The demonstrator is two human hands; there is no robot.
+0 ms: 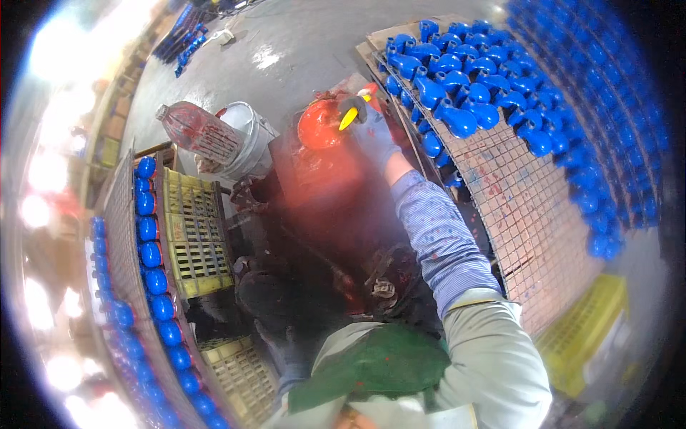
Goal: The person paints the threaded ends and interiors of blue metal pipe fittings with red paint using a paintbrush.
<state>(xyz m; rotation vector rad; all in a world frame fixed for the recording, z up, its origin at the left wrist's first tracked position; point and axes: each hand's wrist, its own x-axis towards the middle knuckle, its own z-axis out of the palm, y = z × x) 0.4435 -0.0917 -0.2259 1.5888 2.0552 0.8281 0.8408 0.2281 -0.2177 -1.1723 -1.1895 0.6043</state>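
The gloved right hand (371, 132) grips a yellow stick (348, 119) at the right edge of the red basin (318, 127). The gloved left hand (288, 352) is low beside a pale crate (239, 375), its grip unclear. Blue pieces (457, 120) crowd the mesh rack (532, 243) at right.

No text, label, brand, number or sign readable; left-edge background washed out by glare, too blurred to tell.
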